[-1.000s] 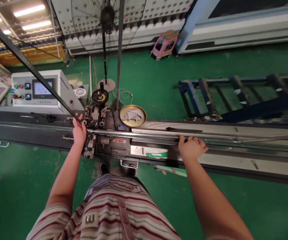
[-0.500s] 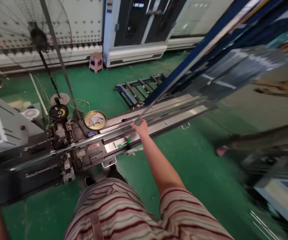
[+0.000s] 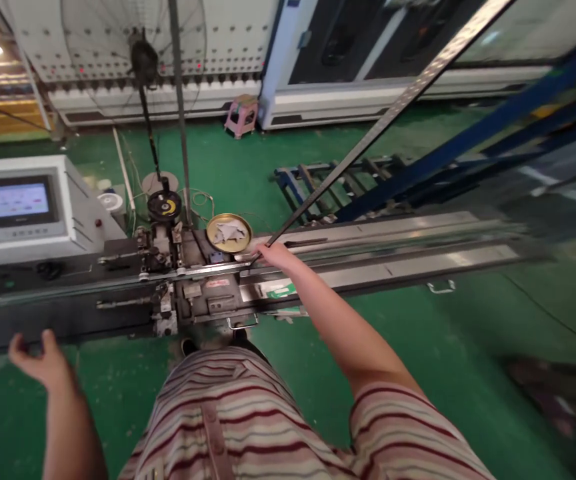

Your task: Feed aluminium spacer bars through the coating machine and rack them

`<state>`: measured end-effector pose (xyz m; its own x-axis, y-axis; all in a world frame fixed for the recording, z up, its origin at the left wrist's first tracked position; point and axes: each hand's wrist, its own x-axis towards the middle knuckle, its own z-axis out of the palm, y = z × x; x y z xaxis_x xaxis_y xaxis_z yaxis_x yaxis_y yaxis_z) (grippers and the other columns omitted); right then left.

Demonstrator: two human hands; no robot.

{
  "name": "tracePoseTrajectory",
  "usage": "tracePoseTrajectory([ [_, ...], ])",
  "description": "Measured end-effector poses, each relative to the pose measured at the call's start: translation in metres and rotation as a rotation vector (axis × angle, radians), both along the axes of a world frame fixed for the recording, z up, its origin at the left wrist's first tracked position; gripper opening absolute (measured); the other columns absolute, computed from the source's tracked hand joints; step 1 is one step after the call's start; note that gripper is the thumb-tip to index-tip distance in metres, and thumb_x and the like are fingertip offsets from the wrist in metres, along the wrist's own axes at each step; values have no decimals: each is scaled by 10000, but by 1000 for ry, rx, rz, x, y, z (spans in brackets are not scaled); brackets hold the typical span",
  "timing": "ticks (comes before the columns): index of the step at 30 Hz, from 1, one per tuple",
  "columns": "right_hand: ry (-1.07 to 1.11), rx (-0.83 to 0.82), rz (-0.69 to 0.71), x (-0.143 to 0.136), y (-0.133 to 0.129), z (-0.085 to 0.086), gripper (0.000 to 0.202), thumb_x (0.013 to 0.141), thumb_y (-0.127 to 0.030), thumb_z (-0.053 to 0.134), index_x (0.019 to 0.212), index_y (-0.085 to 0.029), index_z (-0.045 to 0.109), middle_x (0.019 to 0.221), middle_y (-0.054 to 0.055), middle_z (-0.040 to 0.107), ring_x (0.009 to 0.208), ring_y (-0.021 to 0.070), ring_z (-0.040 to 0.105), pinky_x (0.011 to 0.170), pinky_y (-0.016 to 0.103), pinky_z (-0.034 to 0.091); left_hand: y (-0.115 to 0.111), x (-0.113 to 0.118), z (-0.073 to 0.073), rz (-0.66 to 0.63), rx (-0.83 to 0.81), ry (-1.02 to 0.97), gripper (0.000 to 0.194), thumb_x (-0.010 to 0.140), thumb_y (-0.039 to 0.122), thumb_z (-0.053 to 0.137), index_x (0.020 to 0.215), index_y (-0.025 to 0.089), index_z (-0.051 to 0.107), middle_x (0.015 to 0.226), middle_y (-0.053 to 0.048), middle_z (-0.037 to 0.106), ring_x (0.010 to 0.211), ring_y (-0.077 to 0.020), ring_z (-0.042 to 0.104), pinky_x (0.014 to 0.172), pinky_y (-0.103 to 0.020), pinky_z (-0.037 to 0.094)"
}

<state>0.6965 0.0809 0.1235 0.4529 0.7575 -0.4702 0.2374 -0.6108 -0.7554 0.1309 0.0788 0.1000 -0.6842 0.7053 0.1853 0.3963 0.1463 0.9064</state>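
My right hand (image 3: 271,255) is closed around a long, thin perforated metal strip (image 3: 368,137) near a sharp corner. From that corner one length slants up to the upper right, and another length (image 3: 218,269) runs left along the machine's track. My left hand (image 3: 41,360), fingers apart and holding nothing, hovers by the front edge of the dark bench (image 3: 103,323). Between my hands stands the bending head (image 3: 161,257) with its black handwheel (image 3: 164,205). A second upright strip (image 3: 178,100) rises behind it.
A brass-coloured dish (image 3: 213,233) with a grey cloth sits behind the track. At left is a control box with a screen (image 3: 21,201). A fan (image 3: 144,60), a pink stool (image 3: 241,117) and a blue roller frame (image 3: 313,187) stand beyond. Metal handles stick out in front.
My view has turned left. My right hand has shifted along the track towards the bending head, and the slanting strip has come with it. My left hand shows more fully now, fingers spread.
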Motion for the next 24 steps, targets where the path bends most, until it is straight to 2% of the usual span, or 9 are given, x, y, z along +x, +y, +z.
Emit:
tracePoseTrajectory([
  [1, 11, -5, 33, -15, 5, -2, 236, 840, -345, 605, 856, -155, 744, 981, 96, 737, 751, 189, 674, 696, 316, 563, -11, -6, -19, 74, 46, 6, 518, 747, 289, 721, 1213, 378, 513, 1307, 87, 560, 1311, -217, 473, 1159, -498, 368],
  [4, 21, -30, 147, -62, 20, -7, 242, 851, -306, 564, 898, -156, 748, 1010, 96, 738, 723, 185, 676, 659, 322, 567, -44, -12, -72, 144, 68, -90, 491, 722, 321, 724, 1179, 239, 565, 1260, -45, 580, 1268, -266, 510, 1132, -479, 384],
  [7, 38, -22, 225, -110, 34, -14, 242, 838, -269, 560, 925, -141, 746, 956, 94, 744, 702, 173, 679, 655, 299, 568, -70, -14, -102, 110, 32, -161, 468, 756, 355, 705, 1178, 197, 580, 1244, -97, 578, 1250, -272, 522, 1113, -467, 390],
  [10, 14, 3, 332, -157, 47, -22, 261, 844, -255, 539, 929, -134, 754, 830, 71, 742, 699, 160, 690, 716, 274, 562, -89, -25, -112, 80, 29, -189, 449, 774, 359, 695, 1183, 211, 589, 1249, -95, 584, 1235, -255, 536, 1107, -449, 394],
  [16, -91, 27, 525, -256, 71, -28, 328, 870, -242, 490, 1000, -121, 765, 838, 73, 744, 693, 141, 700, 754, 238, 537, -125, -64, -119, 132, 21, -188, 405, 782, 373, 668, 1135, 175, 648, 1215, -106, 622, 1186, -254, 564, 1096, -451, 404],
  [19, -87, 30, 549, -310, 80, -25, 320, 863, -227, 501, 994, -110, 768, 802, 76, 731, 657, 138, 691, 733, 235, 537, -147, -79, -123, 149, -5, -203, 382, 786, 375, 661, 1115, 182, 663, 1206, -101, 635, 1189, -256, 566, 1101, -447, 398],
  [24, -40, 72, 548, -395, 90, -15, 316, 863, -207, 508, 1025, -98, 757, 870, 82, 733, 639, 124, 679, 689, 223, 542, -178, -91, -128, 169, -4, -258, 381, 786, 395, 660, 1104, 186, 661, 1188, -105, 647, 1185, -260, 569, 1081, -435, 417],
])
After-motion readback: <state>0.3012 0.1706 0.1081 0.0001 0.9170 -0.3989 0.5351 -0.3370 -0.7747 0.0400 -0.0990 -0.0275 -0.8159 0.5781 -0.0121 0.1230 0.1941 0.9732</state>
